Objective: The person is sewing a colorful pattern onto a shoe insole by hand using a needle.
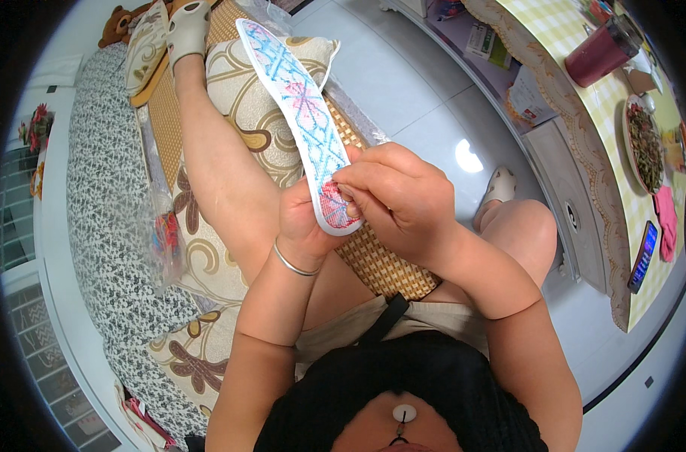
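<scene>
A long embroidered insole (pixel 307 113) with a white border lies slanted in front of me. Blue lattice stitching and pink patches cover it, and its near end is dense red and pink. My left hand (pixel 304 215), a silver bangle at its wrist, supports that near end from below and the left, with its fingers partly hidden behind. Over the red part, my right hand (pixel 407 192) has thumb and forefinger pinched together at the surface. Whatever is in that pinch, if anything, is too small to make out.
Beneath my legs is a sofa with a patterned cover (pixel 207 260) and a woven mat (pixel 392 267). A clear bag of coloured thread (pixel 166 233) lies on the left. On the right, a checked table (pixel 539 30) holds a maroon cup (pixel 603 53), a plate of food (pixel 644 151) and a phone (pixel 643 256).
</scene>
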Action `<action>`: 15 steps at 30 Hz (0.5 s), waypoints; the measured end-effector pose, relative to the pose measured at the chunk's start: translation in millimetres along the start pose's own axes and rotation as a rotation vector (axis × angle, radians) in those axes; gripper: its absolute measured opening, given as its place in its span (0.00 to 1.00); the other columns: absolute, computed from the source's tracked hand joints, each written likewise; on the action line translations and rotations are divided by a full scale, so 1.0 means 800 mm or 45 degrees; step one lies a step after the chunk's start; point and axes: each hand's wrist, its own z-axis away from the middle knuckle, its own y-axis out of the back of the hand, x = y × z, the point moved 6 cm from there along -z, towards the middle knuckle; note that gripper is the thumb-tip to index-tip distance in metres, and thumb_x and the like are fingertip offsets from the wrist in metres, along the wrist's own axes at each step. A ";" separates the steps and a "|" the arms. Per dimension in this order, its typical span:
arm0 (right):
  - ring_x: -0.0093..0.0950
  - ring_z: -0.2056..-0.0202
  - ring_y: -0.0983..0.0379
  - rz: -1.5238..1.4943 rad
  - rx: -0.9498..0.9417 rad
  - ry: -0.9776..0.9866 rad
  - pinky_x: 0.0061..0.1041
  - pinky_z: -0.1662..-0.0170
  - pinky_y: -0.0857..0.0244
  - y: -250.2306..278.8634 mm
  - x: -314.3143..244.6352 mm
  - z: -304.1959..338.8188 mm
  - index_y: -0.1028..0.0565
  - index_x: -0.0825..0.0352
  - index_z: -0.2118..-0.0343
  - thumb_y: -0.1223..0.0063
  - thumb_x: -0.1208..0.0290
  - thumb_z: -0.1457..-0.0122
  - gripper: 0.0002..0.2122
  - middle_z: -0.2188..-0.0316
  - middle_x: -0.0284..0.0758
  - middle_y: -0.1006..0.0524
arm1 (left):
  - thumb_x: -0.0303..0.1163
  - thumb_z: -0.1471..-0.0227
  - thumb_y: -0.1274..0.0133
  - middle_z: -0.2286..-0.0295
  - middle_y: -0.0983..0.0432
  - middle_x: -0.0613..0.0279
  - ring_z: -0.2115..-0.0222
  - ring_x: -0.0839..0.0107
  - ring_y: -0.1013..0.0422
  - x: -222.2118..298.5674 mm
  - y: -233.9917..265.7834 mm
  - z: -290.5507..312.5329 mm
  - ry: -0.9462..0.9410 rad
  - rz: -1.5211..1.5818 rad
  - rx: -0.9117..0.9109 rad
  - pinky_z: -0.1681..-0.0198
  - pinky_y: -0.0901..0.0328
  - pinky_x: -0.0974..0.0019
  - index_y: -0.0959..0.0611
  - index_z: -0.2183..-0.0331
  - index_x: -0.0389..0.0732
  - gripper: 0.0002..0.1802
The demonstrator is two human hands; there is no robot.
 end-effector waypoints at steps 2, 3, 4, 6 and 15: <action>0.31 0.72 0.24 -0.003 0.006 0.003 0.23 0.69 0.30 0.000 0.000 0.000 0.22 0.68 0.69 0.41 0.83 0.54 0.08 0.73 0.39 0.24 | 0.31 0.45 0.59 0.62 0.26 0.51 0.68 0.65 0.26 0.000 0.002 0.001 0.002 0.015 -0.006 0.69 0.29 0.69 0.28 0.53 0.31 0.20; 0.31 0.72 0.24 -0.002 0.007 0.004 0.23 0.69 0.30 -0.001 0.000 0.001 0.22 0.68 0.69 0.41 0.83 0.54 0.08 0.73 0.39 0.24 | 0.31 0.45 0.59 0.62 0.26 0.51 0.68 0.65 0.26 0.000 0.003 0.001 0.003 0.022 -0.009 0.68 0.29 0.68 0.28 0.53 0.31 0.19; 0.31 0.72 0.24 -0.002 0.009 0.005 0.22 0.69 0.30 -0.001 0.001 0.001 0.22 0.68 0.69 0.41 0.83 0.54 0.08 0.73 0.39 0.24 | 0.32 0.45 0.59 0.62 0.26 0.51 0.67 0.65 0.26 0.000 0.002 0.001 0.005 0.014 -0.009 0.67 0.29 0.68 0.28 0.53 0.31 0.19; 0.31 0.73 0.25 -0.005 0.012 0.005 0.22 0.70 0.31 -0.002 0.002 0.002 0.22 0.68 0.69 0.41 0.83 0.54 0.08 0.73 0.39 0.24 | 0.32 0.44 0.59 0.62 0.26 0.51 0.66 0.66 0.26 0.000 -0.001 0.001 0.009 -0.002 -0.009 0.66 0.29 0.67 0.28 0.53 0.31 0.19; 0.34 0.76 0.27 -0.024 0.037 -0.013 0.26 0.74 0.33 -0.003 0.012 0.003 0.23 0.65 0.70 0.43 0.80 0.53 0.06 0.73 0.37 0.26 | 0.31 0.44 0.52 0.65 0.26 0.54 0.70 0.68 0.27 0.007 0.014 -0.001 -0.113 -0.311 0.171 0.71 0.29 0.70 0.29 0.57 0.34 0.15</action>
